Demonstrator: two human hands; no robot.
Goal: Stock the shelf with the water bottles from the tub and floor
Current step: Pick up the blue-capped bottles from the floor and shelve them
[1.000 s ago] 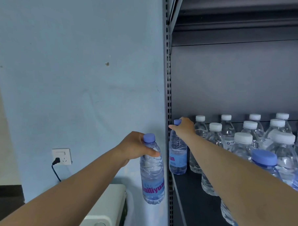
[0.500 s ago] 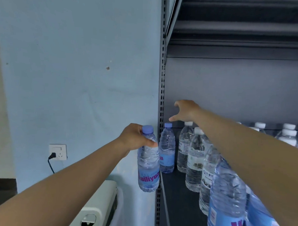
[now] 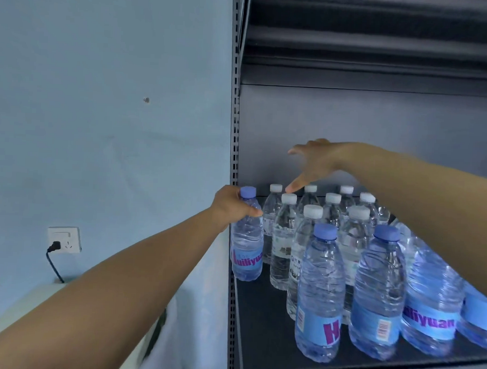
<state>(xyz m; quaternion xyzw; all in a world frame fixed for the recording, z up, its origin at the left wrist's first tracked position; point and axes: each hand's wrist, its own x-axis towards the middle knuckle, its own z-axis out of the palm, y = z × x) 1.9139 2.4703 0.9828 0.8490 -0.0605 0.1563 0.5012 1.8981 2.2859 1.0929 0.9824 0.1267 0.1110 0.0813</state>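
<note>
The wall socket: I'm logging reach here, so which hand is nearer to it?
Left. The left hand grips a blue-capped bottle at the shelf's left edge, right of the wall socket; the right hand hovers farther right, above the white-capped bottles.

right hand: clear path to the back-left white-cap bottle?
Probably yes. The right hand hovers open just above the white-cap bottle, nothing between them; the left hand grips the blue-cap bottle beside it.

2 bare forearms (image 3: 138,269), no sleeves.
</note>
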